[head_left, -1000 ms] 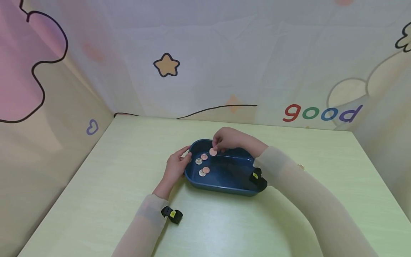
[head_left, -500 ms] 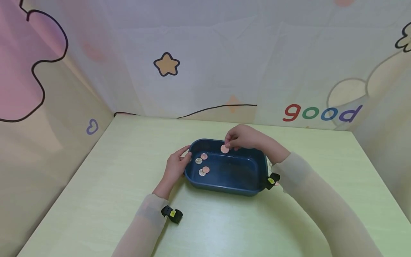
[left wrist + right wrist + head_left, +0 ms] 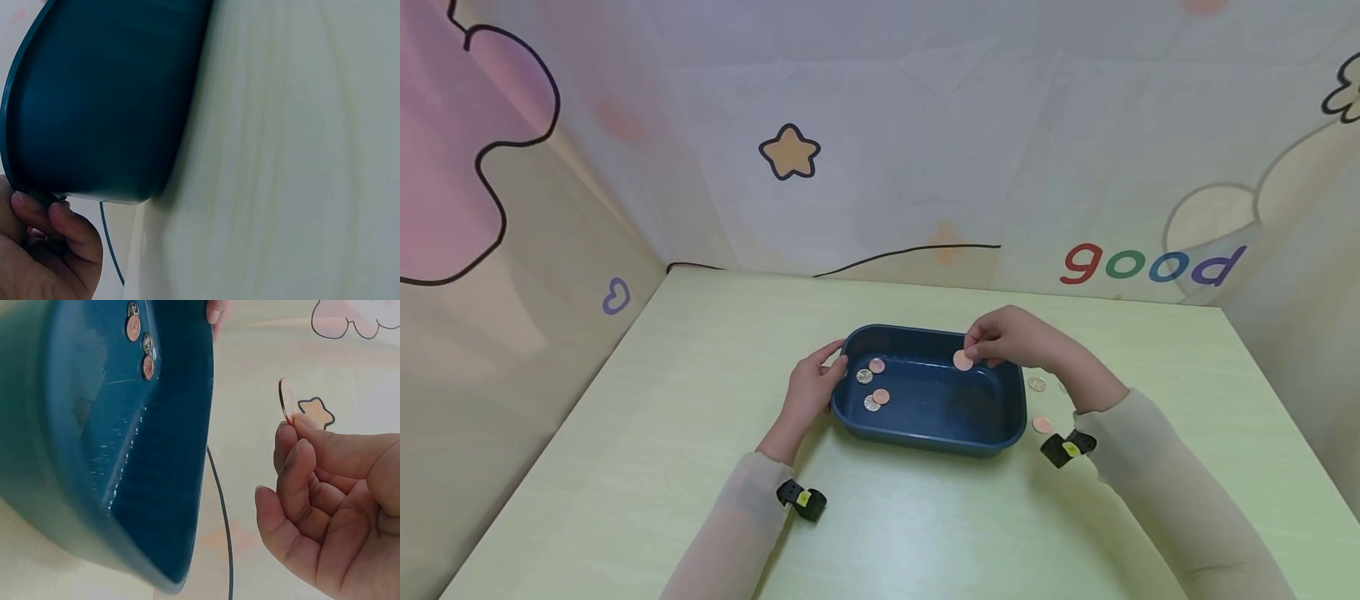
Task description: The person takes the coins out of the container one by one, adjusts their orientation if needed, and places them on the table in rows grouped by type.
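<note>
A dark blue rectangular tray [image 3: 925, 446] stands on the table, with several copper and silver coins [image 3: 881, 397] lying in its left part. At the tray's left end, my left hand [image 3: 808, 387] grips the rim; in the left wrist view its curled fingers [image 3: 78, 231] meet the rim's edge. My right hand [image 3: 1018, 337] is raised near the tray's back right corner. Between thumb and fingertips it pinches a copper coin [image 3: 287, 400], held up on edge in the right wrist view and apart from the tray.
To the right of the tray, a silver coin [image 3: 1037, 384] and a copper coin [image 3: 1042, 425] lie on the pale green table [image 3: 880, 533]. Another coin is partly hidden by the right wrist. A printed cloth [image 3: 880, 167] hangs behind the table.
My right hand has moved right across the tray with the copper coin still pinched, uncovering the tray's right end and coins on the table. The left hand has stayed in place.
</note>
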Demonstrator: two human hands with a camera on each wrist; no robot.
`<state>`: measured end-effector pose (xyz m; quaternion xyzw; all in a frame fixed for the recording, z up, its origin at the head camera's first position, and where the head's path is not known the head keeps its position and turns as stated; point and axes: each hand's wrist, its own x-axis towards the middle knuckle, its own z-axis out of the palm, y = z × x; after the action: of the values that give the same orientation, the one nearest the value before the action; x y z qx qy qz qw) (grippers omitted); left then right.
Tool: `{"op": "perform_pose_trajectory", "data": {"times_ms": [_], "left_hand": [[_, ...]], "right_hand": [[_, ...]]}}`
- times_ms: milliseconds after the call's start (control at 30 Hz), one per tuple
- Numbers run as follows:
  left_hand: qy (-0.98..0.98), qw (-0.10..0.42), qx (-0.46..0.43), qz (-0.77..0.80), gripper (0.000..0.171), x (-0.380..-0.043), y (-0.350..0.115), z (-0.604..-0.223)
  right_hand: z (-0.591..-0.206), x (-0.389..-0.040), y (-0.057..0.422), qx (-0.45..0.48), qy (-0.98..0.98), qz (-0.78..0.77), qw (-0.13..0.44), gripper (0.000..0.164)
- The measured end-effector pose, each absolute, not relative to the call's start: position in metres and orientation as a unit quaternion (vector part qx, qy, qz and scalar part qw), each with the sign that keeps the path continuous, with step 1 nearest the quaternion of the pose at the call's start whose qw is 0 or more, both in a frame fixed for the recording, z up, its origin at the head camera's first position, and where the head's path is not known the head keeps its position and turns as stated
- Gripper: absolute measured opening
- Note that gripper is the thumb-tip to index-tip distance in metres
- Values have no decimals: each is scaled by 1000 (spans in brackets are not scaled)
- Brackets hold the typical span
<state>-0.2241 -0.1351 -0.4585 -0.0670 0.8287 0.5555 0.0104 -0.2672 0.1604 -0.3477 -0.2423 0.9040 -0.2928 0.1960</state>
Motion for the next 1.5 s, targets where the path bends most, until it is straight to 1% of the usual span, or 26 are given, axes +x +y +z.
{"op": "perform_pose_trajectory", "data": {"times_ms": [267,600,800,933,1200,1500], "left_hand": [[828,12,-64,557,45,-225,-135,-460],[828,15,-69,556,44,-224,-136,-457],[827,16,-69,558,44,-224,-135,-457],[827,17,-72,557,44,-224,-135,-458],[828,16,-71,557,44,-224,-135,-458],[829,15,-72,554,44,-224,-135,-458]], "right_hand": [[-356,-257,179,-221,900,-314,206,15],[-359,-248,202,-207,902,-328,192,18],[-362,-244,214,-180,903,-339,195,19],[-365,-241,223,-179,901,-343,195,19],[-378,-233,242,-161,900,-355,194,15],[-393,-226,256,-141,902,-362,190,18]]}}
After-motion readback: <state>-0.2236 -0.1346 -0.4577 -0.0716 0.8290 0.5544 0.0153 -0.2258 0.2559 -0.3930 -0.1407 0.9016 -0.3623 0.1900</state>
